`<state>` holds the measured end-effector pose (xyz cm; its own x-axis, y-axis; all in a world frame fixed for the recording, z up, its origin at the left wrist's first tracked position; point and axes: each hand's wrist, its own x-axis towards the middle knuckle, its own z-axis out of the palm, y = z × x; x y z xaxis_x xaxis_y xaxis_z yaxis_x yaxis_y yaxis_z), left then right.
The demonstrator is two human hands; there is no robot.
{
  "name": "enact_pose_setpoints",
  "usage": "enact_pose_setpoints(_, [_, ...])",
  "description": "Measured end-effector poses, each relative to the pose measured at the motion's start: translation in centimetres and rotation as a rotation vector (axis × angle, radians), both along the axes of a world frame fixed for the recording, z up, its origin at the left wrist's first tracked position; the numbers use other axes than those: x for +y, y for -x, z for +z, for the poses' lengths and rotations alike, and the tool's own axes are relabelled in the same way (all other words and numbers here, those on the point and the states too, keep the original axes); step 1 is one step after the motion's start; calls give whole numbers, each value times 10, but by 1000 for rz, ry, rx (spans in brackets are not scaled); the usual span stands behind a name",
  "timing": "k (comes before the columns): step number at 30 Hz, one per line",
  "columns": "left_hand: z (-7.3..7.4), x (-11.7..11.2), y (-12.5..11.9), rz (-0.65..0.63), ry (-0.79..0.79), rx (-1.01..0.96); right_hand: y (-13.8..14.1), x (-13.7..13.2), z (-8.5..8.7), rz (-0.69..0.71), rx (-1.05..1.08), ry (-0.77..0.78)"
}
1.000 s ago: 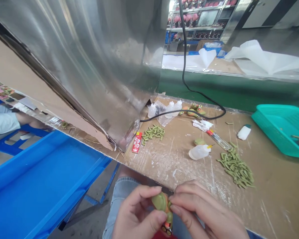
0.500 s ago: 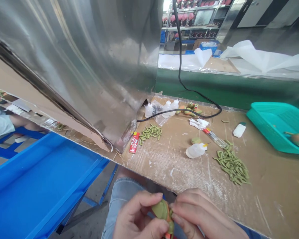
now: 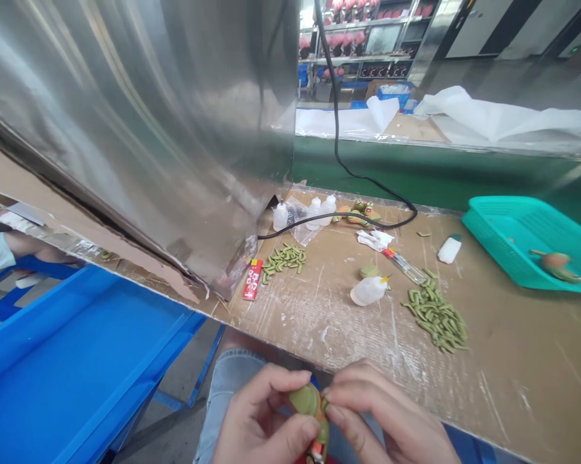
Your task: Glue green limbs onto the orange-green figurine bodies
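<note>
Low in the view, over my lap, my left hand grips a small green and orange figurine between thumb and fingers. A bit of red shows at its lower end. From the other side my right hand is closed in a pinch, pressing a small green piece against the figurine's edge; the fingertips hide most of that piece. On the cardboard-covered table beyond lie a pile of small curved green pieces, a smaller pile and a white squeeze bottle tipped on its side.
A turquoise basket with a figurine inside stands at the right. Bent sheet metal rises at the left, above a blue tray. A black cable crosses the table's back near several white bottles. A red packet lies nearby.
The view has shifted slightly, so the table's things appear a little further left. Both hands stay together on the figurine, with only a slight shift of the fingers.
</note>
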<state>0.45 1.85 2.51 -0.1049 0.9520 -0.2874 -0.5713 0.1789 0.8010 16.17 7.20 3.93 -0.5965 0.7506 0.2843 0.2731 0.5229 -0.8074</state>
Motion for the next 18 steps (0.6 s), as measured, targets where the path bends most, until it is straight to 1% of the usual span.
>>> enact_pose_setpoints(1, [-1, 3, 0, -12, 12, 25, -1, -1, -2, -30, -1, 16])
enact_pose_setpoints(3, [-4, 9, -2, -30, 33, 72, -4, -5, -8, -57, -19, -4])
enact_pose_setpoints(6, [-13, 16, -11, -105, 16, 52, -10, -12, -20, -52, -122, -104])
enact_pose_setpoints(8, [-20, 18, -19, -194, 10, 16, -22, -12, -29, -101, -209, -199])
enact_pose_setpoints(10, [-26, 18, -23, -271, 35, 41, -44, -7, -37, -237, -321, -282])
enact_pose_setpoints(12, [-31, 17, -24, -302, 61, 117, -78, 4, -43, -450, -446, -326])
enact_pose_setpoints(14, [-34, 18, -22, -296, 78, 192, -114, 18, -45, -704, -555, -380])
enact_pose_setpoints(16, [-35, 18, -20, -287, 81, 236, -139, 32, -45, -848, -686, -472])
enact_pose_setpoints(17, [-34, 18, -19, -283, 83, 248, -144, 39, -44, -895, -704, -486])
enact_pose_setpoints(18, [-34, 18, -19, -278, 85, 256, -142, 47, -43, -912, -700, -495])
